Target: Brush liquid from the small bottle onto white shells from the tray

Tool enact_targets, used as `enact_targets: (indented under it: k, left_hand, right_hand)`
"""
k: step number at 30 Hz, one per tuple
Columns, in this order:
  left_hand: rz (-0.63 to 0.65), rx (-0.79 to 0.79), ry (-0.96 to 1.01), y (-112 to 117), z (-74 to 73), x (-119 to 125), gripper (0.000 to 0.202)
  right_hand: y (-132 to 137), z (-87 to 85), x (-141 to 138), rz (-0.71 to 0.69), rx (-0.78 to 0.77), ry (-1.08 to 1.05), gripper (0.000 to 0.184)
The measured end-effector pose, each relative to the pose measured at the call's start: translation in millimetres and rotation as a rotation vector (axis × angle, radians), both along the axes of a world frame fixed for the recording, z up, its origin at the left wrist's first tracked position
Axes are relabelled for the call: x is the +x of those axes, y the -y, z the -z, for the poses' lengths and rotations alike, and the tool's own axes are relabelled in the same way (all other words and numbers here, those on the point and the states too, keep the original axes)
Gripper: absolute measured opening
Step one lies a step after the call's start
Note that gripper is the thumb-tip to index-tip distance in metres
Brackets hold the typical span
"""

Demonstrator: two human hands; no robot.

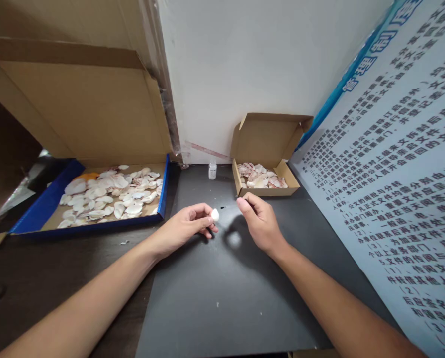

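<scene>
Shell (215,215) sits pinched in the left hand (185,227), near the small box (269,191); right hand (261,224) fingers pressed together (contents unclear); steady grip helps.

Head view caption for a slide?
Left hand pinches a small white shell over a black mat, right hand close by, between a blue-edged box and a small cardboard box of shells.

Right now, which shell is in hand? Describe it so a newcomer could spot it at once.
Start at the black mat between the blue-edged tray and the small cardboard box. Over the mat's far part, the left hand pinches a small white shell in its fingers. It is the only shell held in a hand; the others lie heaped in the tray and box.
</scene>
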State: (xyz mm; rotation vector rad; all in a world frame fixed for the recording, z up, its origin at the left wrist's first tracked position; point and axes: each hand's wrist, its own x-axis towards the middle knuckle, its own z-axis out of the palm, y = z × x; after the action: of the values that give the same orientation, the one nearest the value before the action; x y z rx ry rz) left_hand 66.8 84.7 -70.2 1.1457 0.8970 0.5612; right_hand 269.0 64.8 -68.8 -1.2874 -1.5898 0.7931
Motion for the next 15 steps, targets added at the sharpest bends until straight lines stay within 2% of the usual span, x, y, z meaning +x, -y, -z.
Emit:
enact_targets:
  k: [4, 9, 13, 15]
  left_hand:
    - [0.005, -0.016, -0.014, 0.3, -1.6, -0.6, 0.027]
    - [0.027, -0.023, 0.001, 0.8, -3.1, -1.2, 0.024]
    - [0.028, -0.033, 0.001, 1.1, -3.8, -1.6, 0.021]
    - [0.027, -0.044, 0.006, 1.4, -4.4, -1.8, 0.018]
  right_hand:
    - [0.2, -0.3, -0.2, -0.111, 0.011, 0.0, 0.039]
    - [0.1, 0.8, -0.6, -0.022, -0.002, 0.037, 0.038]
    - [0.7, 0.2, 0.2, -0.131, 0.009, -0.011, 0.038]
    - [0.8, -0.1, -0.1, -0.13, 0.019, 0.017, 0.037]
